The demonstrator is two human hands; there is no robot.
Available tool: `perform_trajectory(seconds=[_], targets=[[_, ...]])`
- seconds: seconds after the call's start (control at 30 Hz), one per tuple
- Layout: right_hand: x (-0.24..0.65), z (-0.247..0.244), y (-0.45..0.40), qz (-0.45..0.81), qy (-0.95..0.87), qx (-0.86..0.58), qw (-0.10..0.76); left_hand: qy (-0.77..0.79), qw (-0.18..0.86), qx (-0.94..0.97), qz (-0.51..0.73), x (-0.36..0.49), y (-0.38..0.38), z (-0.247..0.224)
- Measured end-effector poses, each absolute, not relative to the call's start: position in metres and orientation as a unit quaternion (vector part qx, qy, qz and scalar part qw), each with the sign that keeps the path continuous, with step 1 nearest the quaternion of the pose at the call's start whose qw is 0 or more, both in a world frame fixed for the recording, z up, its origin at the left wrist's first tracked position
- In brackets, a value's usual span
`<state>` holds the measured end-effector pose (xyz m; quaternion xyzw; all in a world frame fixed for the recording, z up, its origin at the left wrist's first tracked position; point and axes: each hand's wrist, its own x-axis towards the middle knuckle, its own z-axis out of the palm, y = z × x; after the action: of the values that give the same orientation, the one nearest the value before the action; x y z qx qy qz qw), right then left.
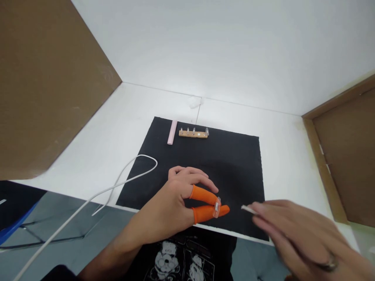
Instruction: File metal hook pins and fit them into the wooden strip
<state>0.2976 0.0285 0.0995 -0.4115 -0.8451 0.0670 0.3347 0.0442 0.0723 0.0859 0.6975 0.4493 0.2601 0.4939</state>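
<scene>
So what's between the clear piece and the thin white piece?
In the head view, an orange-covered fingertip of the left hand juts past the clear piece; from there to the thin white piece, only black mat shows.

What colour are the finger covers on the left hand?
The finger covers are orange, clearest in the head view.

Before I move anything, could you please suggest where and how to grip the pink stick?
I'd pinch the pink stick mid-length across its long sides, coming from above and left: it's slim and straight, with the wooden strip close on its right.
</scene>
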Motion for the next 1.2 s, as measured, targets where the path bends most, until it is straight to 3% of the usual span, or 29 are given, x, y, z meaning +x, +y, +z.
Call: perform_trajectory(seconds=[0.33,0.53,0.73,0.93,1.13,1.2], targets=[[0.296,0.101,0.037,0.116,-0.844,-0.402,0.335,0.449,0.501,0.692,0.259,0.045,0.073,0.087],[0.304,0.077,0.054,0.123,-0.694,-0.421,0.571,0.451,0.503,0.689,0.262,0.046,0.072,0.086],[0.292,0.083,0.053,0.214,-0.811,-0.342,0.424,0.445,0.502,0.696,0.257,0.047,0.074,0.088],[0.301,0.069,0.053,0.17,-0.675,-0.422,0.58,0.45,0.503,0.692,0.258,0.047,0.072,0.088],[0.298,0.09,0.052,0.199,-0.812,-0.357,0.417,0.446,0.496,0.699,0.259,0.045,0.074,0.087],[0.302,0.087,0.051,0.182,-0.793,-0.381,0.438,0.447,0.496,0.698,0.257,0.045,0.074,0.087]])
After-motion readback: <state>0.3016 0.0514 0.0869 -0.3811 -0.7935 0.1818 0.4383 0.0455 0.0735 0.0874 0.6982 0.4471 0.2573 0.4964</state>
